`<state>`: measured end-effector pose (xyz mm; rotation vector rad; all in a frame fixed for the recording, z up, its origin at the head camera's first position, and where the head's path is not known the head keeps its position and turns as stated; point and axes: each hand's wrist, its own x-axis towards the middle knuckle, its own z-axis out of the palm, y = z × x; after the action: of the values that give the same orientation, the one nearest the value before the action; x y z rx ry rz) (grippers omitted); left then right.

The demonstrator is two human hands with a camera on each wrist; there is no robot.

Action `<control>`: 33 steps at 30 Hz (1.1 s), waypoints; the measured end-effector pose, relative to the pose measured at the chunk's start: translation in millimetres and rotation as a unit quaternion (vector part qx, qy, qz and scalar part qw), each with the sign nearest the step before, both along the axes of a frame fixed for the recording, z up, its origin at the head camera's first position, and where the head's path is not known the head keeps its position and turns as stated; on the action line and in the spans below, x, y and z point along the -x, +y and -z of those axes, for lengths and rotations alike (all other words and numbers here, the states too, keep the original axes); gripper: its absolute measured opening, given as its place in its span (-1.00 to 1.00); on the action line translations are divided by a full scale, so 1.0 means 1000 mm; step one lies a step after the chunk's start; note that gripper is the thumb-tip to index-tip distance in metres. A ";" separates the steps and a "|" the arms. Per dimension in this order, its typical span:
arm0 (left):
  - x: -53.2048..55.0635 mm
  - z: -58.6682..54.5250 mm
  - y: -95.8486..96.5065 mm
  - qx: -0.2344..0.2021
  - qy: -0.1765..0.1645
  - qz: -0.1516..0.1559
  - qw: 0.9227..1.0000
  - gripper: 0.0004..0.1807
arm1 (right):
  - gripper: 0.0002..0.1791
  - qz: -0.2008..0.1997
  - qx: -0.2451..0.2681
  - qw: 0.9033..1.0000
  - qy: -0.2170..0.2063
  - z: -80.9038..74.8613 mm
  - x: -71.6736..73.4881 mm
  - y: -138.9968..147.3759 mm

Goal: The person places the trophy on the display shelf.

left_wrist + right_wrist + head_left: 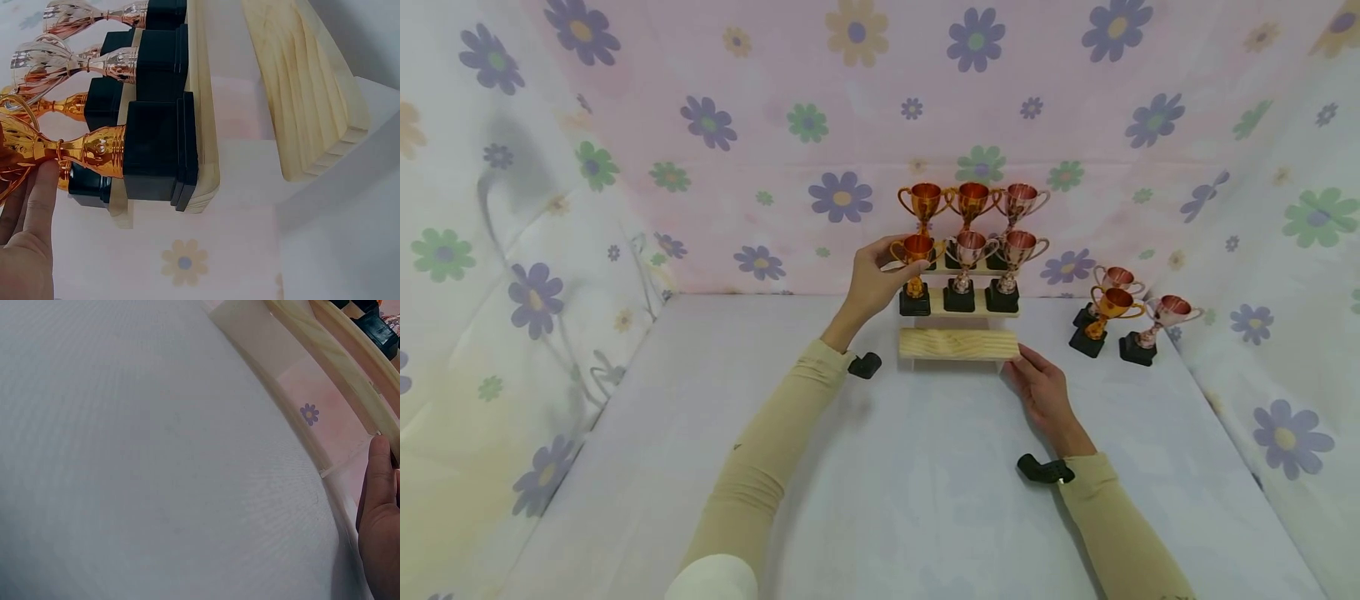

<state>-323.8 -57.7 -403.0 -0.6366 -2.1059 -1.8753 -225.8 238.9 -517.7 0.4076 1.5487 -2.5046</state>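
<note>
A gold trophy cup [914, 250] stands on its black base at the left end of the stand's middle step; in the left wrist view the base [159, 153] sits against the wood. My left hand [874, 279] grips this cup around its bowl and stem, thumb in front. Beside it on the same step are two rose-gold trophy cups [964, 265]. My right hand [1043, 396] holds the right end of the wooden display stand's lowest step [958, 343]. In the right wrist view the thumb [378, 481] lies against that board's edge, while the other fingers are mostly hidden.
Behind, the top step carries two gold trophy cups [973, 200] and one rose-gold trophy cup [1021, 202]. To the right on the white table [925, 483] stand a gold trophy [1108, 312] and two rose-gold trophies [1167, 317]. Flowered cloth [760, 75] hangs around the table.
</note>
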 end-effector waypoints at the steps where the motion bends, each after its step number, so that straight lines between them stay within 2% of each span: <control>1: 0.001 0.000 0.001 -0.001 0.000 0.002 1.000 -0.51 | -0.33 0.000 0.000 1.000 0.000 0.000 0.000 0.000; 8: 0.000 -0.002 0.005 0.003 -0.016 -0.002 1.000 -0.50 | -0.34 0.005 -0.002 1.000 0.000 -0.002 -0.001 -0.002; 14: -0.017 -0.021 0.008 0.012 -0.020 -0.003 1.000 -0.53 | -0.37 0.002 -0.002 1.000 0.001 -0.003 -0.001 -0.003; 16: -0.019 -0.024 0.008 0.013 -0.020 -0.005 1.000 -0.53 | -0.37 0.002 -0.002 1.000 0.000 -0.004 -0.001 -0.003; 24: 0.001 -0.001 0.010 -0.003 -0.020 -0.005 1.000 -0.50 | -0.36 0.004 -0.013 1.000 0.003 -0.003 -0.001 -0.002; 28: 0.006 0.004 0.011 -0.024 -0.010 0.005 1.000 -0.51 | -0.37 -0.001 -0.021 1.000 0.013 -0.002 -0.001 -0.001; 33: 0.005 0.005 0.012 -0.032 -0.004 0.011 0.999 -0.51 | -0.37 -0.002 -0.012 1.000 0.006 -0.003 0.000 -0.001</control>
<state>-329.2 -45.5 -408.5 -0.6402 -2.0418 -1.9516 -225.5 238.0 -515.1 0.3927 1.5833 -2.4921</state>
